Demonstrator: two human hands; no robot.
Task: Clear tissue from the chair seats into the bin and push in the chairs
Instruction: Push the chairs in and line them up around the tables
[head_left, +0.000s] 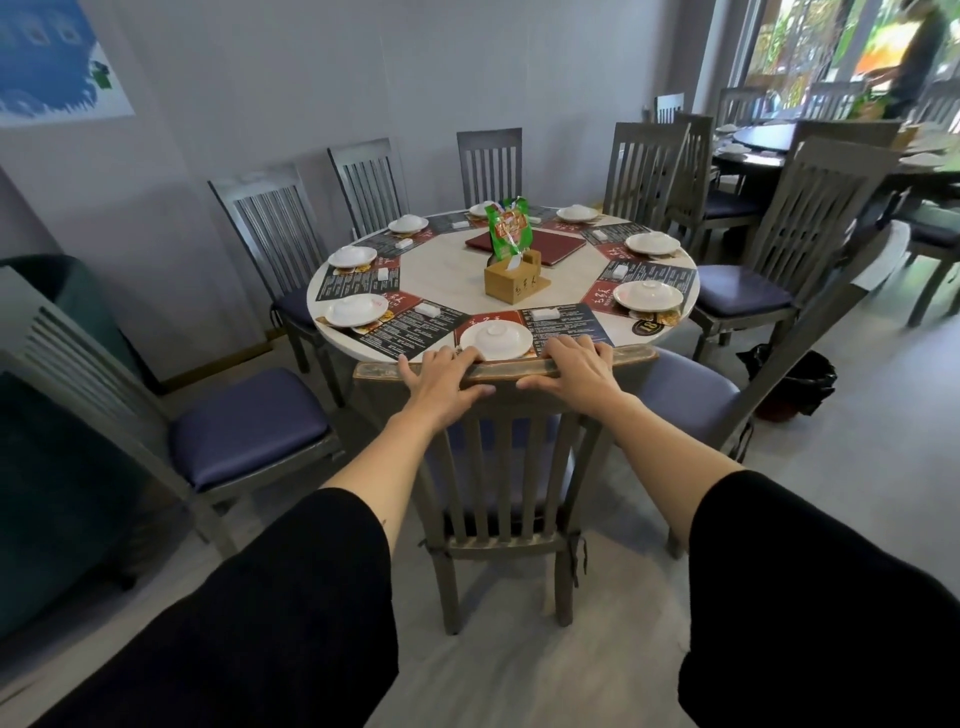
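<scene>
From the head camera we look down at our own two arms in black sleeves, reaching forward to a grey slatted chair drawn up at a round white table. Our left hand lies over the left part of the chair's top rail, fingers curled over the far edge and thumb along the near face. Our right hand grips the same rail just to the right in the same way, so both hands are closed on the rail. The chair's back stands at the table's edge, its blue seat cushion partly showing through the slats.

We see no tissue on the seats in view: the blue-cushioned chair at the left and the one at the right both stand angled away from the table with bare cushions. The bin, lined with a black bag, stands on the floor to the right, behind that right chair.

On the table sit white covered plates on printed placemats, a wooden tissue box, a green packet and a red folder.
</scene>
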